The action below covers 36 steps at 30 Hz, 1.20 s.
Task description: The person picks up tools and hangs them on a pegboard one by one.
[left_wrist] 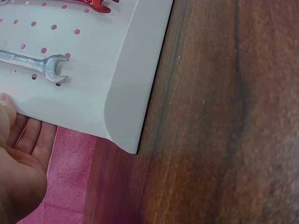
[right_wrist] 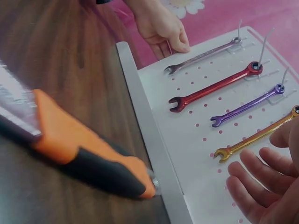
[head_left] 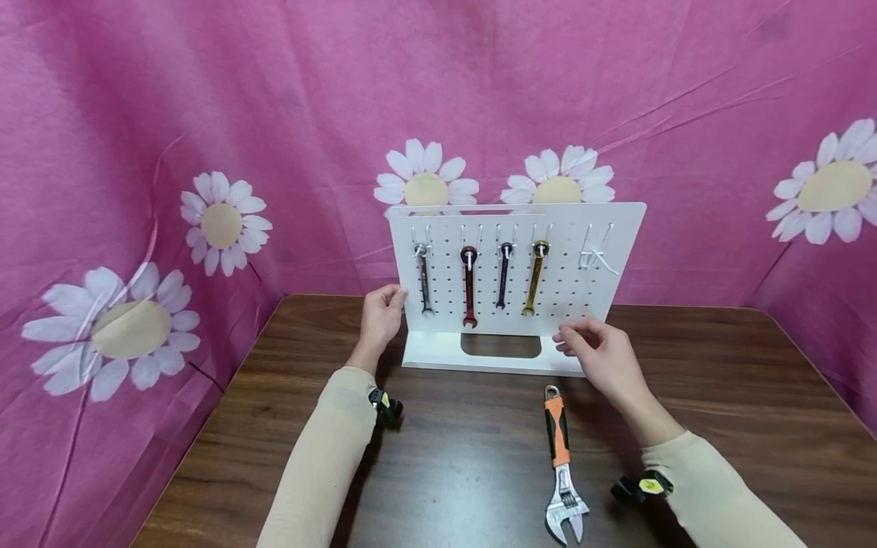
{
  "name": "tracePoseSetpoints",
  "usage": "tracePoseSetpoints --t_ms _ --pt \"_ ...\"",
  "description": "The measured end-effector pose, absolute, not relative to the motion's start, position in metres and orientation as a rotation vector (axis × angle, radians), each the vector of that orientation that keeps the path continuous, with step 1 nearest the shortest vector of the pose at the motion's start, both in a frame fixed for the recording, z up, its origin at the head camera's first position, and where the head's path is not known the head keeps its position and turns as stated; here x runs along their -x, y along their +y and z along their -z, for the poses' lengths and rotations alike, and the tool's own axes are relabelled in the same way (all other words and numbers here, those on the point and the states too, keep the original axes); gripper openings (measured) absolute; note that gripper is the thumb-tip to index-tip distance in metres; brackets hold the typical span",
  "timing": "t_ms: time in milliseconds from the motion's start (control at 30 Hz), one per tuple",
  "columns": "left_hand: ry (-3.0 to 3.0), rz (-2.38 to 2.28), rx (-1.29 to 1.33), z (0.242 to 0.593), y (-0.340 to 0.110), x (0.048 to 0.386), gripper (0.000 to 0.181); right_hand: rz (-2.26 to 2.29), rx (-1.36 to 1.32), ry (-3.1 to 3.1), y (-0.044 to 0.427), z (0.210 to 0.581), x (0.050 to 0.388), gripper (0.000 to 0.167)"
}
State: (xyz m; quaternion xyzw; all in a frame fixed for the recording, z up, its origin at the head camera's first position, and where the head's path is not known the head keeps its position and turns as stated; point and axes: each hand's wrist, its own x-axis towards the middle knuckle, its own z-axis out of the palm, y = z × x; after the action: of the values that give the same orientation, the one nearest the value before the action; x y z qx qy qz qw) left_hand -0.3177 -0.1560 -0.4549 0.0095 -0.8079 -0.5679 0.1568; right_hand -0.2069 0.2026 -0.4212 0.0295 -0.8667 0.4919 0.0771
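Observation:
A white pegboard stand (head_left: 572,297) stands upright on the table. My left hand (head_left: 381,316) grips its left edge, thumb at the front and fingers behind, as the left wrist view shows. From its hooks hang a silver wrench (head_left: 425,281), a red wrench (head_left: 469,289), a purple wrench (head_left: 504,278) and a gold wrench (head_left: 534,281). Near the board's lower right, my right hand (head_left: 606,361) has loosely bent fingers and holds nothing. An adjustable wrench (head_left: 558,441) with an orange and black handle lies before the stand, its jaws toward me.
White hooks (head_left: 596,251) at the board's right carry no wrench. The stand's base has an oblong cut-out. Under everything is a dark wooden table (head_left: 466,457); a pink cloth (head_left: 329,114) with daisies hangs behind it and along its sides.

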Motion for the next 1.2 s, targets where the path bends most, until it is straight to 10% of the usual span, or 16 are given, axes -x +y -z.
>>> tracePoseSetpoints --t_ms 1200 --pt "-2.289 1.660 -0.032 0.454 -0.154 0.316 0.024 -1.711 -0.058 -2.865 0.214 0.446 0.141 0.025"
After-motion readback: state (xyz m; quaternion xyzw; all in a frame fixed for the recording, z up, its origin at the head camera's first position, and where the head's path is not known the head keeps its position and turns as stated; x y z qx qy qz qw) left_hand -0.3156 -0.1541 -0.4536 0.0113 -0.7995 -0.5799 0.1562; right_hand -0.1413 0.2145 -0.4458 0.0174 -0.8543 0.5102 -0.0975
